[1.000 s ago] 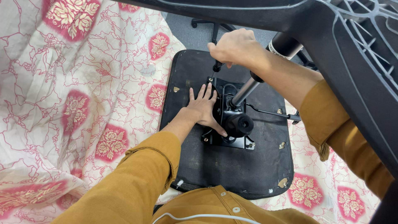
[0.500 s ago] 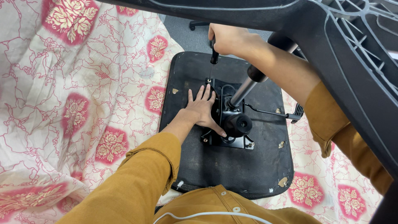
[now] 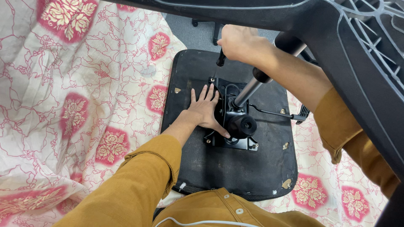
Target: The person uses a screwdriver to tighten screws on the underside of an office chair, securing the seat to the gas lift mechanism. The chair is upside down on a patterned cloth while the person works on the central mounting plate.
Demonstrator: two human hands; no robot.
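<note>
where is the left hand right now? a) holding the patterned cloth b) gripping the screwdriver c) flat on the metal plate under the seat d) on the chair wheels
c: the left hand lies palm down, fingers spread, on the metal plate bolted to the seat underside, while the right hand grips the screwdriver.

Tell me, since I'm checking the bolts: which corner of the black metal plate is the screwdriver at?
The far-left corner. The right hand holds the black-handled screwdriver with its tip there; the left hand lies flat beside it on the black metal plate.
</note>
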